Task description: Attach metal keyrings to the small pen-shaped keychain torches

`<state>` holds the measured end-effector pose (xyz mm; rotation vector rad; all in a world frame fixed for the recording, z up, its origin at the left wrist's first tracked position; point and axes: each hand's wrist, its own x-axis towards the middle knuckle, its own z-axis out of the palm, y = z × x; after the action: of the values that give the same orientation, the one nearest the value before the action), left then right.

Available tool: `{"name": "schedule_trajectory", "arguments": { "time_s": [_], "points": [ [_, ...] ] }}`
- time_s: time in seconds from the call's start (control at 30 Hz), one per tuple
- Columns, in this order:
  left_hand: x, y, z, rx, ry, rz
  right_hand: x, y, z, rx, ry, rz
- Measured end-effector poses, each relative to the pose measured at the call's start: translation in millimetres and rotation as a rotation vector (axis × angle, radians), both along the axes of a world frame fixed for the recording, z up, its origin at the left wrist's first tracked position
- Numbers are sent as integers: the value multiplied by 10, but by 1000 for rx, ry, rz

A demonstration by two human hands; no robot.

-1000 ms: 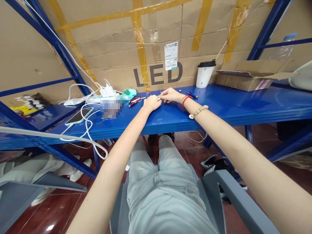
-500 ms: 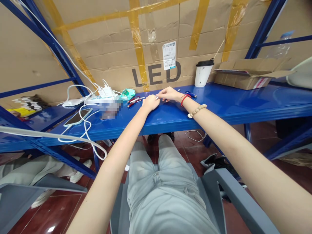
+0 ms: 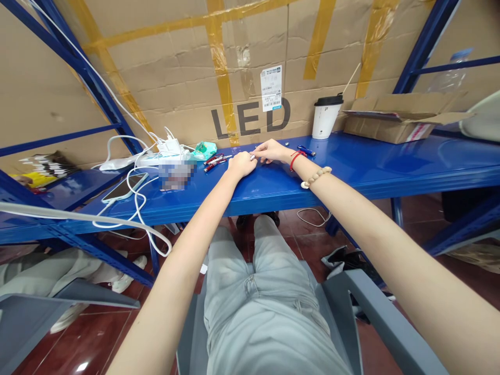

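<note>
Over the blue tabletop, my left hand is closed, fingers curled round a small object with a silver end; the rest of it is hidden in the fist. My right hand meets it from the right, thumb and forefinger pinched at that silver end. Whether the right fingers hold a separate piece is too small to tell. Left of my left hand lie several slim red pen-like items with silver parts. Beyond my right wrist are a blue pen-like item and a tiny silver piece.
A white paper cup with a black lid and an open cardboard box stand at the right. To the left are a phone, white cables, a power strip and a green packet. Behind rises a large carton.
Almost nothing differs. Both hands stay together at the same spot, with only a slight shift of the fingers.
</note>
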<state>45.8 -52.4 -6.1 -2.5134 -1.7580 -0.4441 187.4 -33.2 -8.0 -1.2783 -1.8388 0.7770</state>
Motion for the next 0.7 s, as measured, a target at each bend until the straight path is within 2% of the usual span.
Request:
{"name": "schedule_trajectory", "arguments": {
  "time_s": [0.7],
  "points": [
    [25,-38,10,-4,120,-38,11,21,-18,46,-85,-15]
  ]
}}
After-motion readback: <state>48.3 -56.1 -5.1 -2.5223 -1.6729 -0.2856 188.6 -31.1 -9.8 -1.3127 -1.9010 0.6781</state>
